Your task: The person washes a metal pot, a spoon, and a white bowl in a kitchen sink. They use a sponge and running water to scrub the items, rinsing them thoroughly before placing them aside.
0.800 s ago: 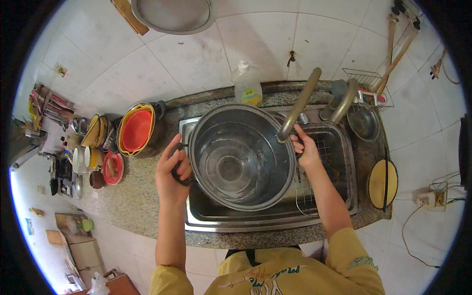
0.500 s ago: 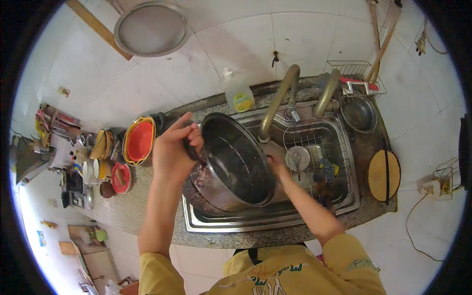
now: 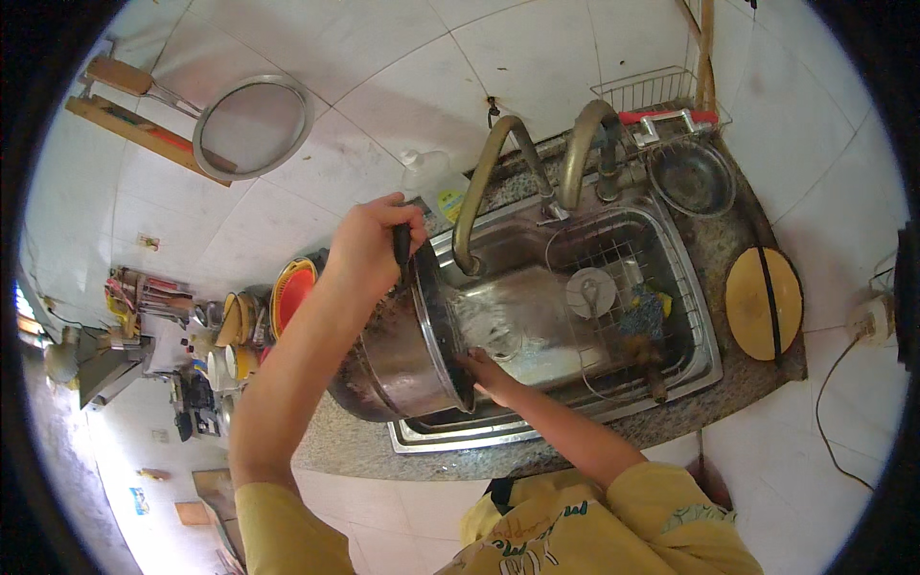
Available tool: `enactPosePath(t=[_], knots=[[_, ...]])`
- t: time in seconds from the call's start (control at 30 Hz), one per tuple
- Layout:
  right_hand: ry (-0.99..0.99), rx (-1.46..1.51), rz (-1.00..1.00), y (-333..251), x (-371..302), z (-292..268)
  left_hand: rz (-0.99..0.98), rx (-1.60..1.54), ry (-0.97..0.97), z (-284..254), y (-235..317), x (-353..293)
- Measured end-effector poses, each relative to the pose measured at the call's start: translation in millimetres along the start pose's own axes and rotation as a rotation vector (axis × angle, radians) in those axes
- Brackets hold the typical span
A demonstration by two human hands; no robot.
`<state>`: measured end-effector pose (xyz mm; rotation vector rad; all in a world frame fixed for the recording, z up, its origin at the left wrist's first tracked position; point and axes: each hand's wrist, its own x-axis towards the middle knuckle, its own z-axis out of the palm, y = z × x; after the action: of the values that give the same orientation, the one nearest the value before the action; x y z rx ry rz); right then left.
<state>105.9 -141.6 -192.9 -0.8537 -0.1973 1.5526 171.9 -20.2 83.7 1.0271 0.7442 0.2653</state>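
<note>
A large dark, stained metal pot (image 3: pixel 395 356) is tipped on its side over the left part of the steel sink (image 3: pixel 422 438), its mouth facing right. My left hand (image 3: pixel 372 240) is closed around the black handle (image 3: pixel 401 251) at the pot's far side. On the near side my right hand (image 3: pixel 491 378) grips the pot by its rim, fingers partly hidden. Shiny ripples, seemingly water, show in the sink bowl beside the mouth. Most of the pot's inside is turned out of sight.
Two curved faucets (image 3: pixel 494 182) rise behind the sink. A wire rack (image 3: pixel 613 251) in the right bowl holds a white round thing (image 3: pixel 590 292) and a blue-yellow scrubber (image 3: pixel 652 311). Nearby are a soap bottle (image 3: pixel 426 172), a dark bowl (image 3: pixel 692 179), a round wooden board (image 3: pixel 747 307) and a red basket (image 3: pixel 295 295).
The pot has moved left and tipped further, so its mouth now faces right into the sink. Both hands went with it, still holding on. My view has also shifted.
</note>
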Motion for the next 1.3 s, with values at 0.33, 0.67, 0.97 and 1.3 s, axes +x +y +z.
enactPosePath(t=[0.33,0.67,0.97,1.3], knots=[[-0.216,0.097,-0.101,20,-3,32,0.034,0.258,0.03,38,9,-24],[-0.091,-0.259,-0.473,73,29,20,0.092,0.285,0.104,60,10,-61],[0.093,-0.368,-0.264,-64,-14,-18,0.334,-0.067,0.082,26,33,-134],[0.029,-0.094,0.135,-24,-47,35,0.25,-0.188,0.365,-73,4,-199]])
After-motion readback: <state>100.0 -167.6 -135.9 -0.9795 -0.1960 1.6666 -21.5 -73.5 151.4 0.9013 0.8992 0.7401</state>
